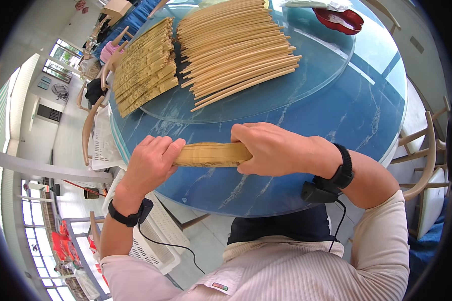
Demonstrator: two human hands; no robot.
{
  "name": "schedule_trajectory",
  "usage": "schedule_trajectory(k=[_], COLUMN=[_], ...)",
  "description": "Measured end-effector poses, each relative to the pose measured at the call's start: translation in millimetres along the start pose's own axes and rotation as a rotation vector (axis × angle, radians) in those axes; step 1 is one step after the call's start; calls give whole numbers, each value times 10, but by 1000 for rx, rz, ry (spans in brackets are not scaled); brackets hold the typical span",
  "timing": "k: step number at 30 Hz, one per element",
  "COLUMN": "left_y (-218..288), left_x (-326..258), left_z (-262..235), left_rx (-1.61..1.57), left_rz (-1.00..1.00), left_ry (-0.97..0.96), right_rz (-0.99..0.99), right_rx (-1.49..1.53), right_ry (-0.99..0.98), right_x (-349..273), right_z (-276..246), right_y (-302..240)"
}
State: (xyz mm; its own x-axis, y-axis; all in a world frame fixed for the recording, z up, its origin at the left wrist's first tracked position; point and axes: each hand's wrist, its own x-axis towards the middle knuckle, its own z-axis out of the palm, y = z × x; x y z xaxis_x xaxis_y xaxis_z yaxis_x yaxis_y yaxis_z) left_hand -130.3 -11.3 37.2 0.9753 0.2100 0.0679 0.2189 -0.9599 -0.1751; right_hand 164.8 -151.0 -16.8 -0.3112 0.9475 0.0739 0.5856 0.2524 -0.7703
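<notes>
Stretched level between my hands, just over the table's near side, is a folded yellowish pleated strip [211, 154]. Fine lines run along it, and dark marks show on its lower edge. My left hand [153, 161] grips its left end, thumb on top. The right end is in my right hand [276, 150], thumb and fingers closed around it. Beyond my left hand lies a pile of similar yellow strips [145, 67] with dark printed patterns. Beside that pile, to the right, several pale wooden sticks [236, 47] lie in a broad row.
The round blue marbled table [356, 110] carries a glass turntable [311, 93] under both piles. A red scalloped dish [339, 21] stands at the far right. White plastic baskets [158, 236] sit below on the left. Wooden chairs [427, 150] flank the table. Cables hang from both wristbands.
</notes>
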Motion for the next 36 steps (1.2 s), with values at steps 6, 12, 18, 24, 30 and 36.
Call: schedule_trajectory(k=[6, 12, 18, 24, 30, 36], left_y=[-132, -480, -502, -500, -412, -435], left_x=[108, 207, 94, 21, 8, 2], left_z=[110, 319, 487, 442, 486, 536], left_rx=[-453, -647, -566, -530, -534, -496], left_rz=[-70, -166, -205, -233, -214, -203], left_ry=[-74, -52, 27, -32, 53, 88], right_rz=[-24, 255, 117, 119, 146, 50], right_rx=[-34, -52, -377, -439, -495, -622], right_ry=[33, -31, 159, 126, 119, 152], right_x=[-20, 55, -8, -6, 3, -52], right_z=[-57, -311, -20, -92, -132, -62], right_y=[77, -2, 85, 73, -31, 43])
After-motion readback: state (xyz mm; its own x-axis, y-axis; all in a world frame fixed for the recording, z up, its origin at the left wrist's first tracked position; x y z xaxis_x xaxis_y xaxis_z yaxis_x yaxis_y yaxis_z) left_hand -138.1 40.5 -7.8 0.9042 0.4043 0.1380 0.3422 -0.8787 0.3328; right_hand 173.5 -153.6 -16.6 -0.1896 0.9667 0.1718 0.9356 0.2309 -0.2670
